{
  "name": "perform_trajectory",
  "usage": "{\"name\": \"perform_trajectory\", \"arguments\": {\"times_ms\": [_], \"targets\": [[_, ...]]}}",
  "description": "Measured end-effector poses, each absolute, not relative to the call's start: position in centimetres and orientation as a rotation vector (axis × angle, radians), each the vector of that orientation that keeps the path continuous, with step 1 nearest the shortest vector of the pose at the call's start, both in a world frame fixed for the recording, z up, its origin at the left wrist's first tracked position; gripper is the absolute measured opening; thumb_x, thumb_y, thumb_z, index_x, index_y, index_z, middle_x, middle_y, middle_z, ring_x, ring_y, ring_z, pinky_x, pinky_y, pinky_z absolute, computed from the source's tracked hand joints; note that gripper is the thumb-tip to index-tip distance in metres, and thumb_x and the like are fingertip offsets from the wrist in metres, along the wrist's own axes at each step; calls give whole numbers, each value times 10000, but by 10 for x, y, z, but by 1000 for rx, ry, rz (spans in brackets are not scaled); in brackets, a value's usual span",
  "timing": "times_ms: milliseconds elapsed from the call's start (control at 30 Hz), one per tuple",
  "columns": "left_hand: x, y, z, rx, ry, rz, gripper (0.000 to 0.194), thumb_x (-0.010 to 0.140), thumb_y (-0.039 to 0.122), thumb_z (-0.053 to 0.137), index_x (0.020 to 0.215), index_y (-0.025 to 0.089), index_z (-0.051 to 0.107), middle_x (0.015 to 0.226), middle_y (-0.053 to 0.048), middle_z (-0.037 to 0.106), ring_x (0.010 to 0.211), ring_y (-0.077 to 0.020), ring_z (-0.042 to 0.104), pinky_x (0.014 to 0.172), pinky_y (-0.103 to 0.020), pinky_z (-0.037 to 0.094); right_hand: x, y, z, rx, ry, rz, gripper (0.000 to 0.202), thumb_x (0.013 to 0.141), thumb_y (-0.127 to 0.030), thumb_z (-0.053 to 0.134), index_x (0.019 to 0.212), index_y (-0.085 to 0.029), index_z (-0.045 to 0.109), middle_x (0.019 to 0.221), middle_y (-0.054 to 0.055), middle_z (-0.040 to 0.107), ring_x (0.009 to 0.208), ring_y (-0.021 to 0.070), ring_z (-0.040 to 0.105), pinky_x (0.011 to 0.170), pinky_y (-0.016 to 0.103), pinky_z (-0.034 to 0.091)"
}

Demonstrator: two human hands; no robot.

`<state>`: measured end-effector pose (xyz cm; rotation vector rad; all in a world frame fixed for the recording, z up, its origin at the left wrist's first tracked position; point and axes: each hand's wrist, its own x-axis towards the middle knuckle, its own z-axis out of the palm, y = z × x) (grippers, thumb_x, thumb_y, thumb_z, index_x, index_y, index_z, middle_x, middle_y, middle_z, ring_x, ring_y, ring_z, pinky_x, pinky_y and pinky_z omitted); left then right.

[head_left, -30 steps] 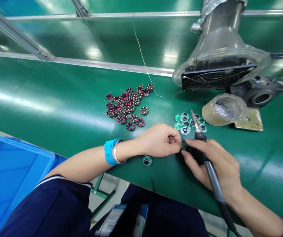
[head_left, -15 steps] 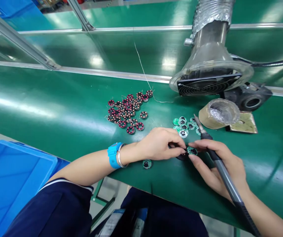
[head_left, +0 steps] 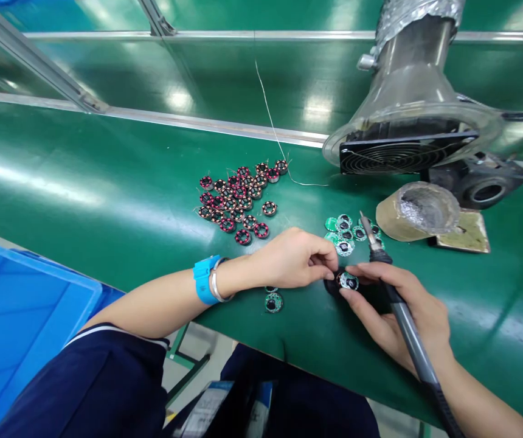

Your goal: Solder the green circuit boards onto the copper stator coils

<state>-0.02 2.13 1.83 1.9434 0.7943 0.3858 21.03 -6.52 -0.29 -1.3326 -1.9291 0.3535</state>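
Between the thumb and forefinger of my right hand (head_left: 421,301) is a small round circuit board (head_left: 348,280). The same hand carries a soldering iron (head_left: 411,336), its tip pointing away from me. My left hand (head_left: 295,258) is closed in a pinch at the board's left edge, beside a dark round part (head_left: 332,286); what its fingertips grip is too small to make out. Another round board (head_left: 273,302) lies below my left wrist, with a second partly hidden behind it. Several more green boards (head_left: 344,247) are grouped just beyond my hands.
Several copper-wound ring coils (head_left: 238,201) lie in a cluster at mid-table, with a thin solder wire (head_left: 268,112) behind. To the right stand a fume extractor hood (head_left: 407,121), a cardboard cup (head_left: 391,216), a sponge pad (head_left: 469,234) and an iron holder (head_left: 484,188). A blue bin (head_left: 28,328) is at left.
The circuit board has turned in my right fingers and its face shows more fully. My left fingertips have drawn slightly left of it. The view has shifted a little.
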Motion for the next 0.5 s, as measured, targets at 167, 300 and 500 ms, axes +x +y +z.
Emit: {"name": "perform_trajectory", "arguments": {"times_ms": [167, 300, 500], "targets": [[1, 19, 18, 1964, 690, 445, 92, 847, 132, 669, 914, 169, 722, 916, -11, 753, 793, -111, 696, 764, -210, 541, 211, -65, 0, -1379, -1978, 300, 338, 833, -312, 737, 1146, -273, 616, 993, 11, 728, 808, 159, 718, 716, 264, 598], [0, 15, 15, 2140, 614, 445, 169, 904, 130, 583, 918, 198, 738, 1023, -23, 754, 970, -138, 697, 873, -223, 533, 214, -66, -1, -1391, -2007, 329, 371, 836, -321, 740, 1179, -274, 607, 1018, 8, 731, 812, 156, 722, 717, 256, 594], [-2, 9, 13, 2449, 572, 395, 217, 949, 165, 498, 999, 194, 707, 1031, -24, 746, 963, -149, 697, 840, -238, 541, 220, -64, -4, -1315, -2061, 296, 378, 842, -330, 738, 1189, -264, 601, 1020, -3, 744, 787, 138, 727, 716, 228, 595]]}}
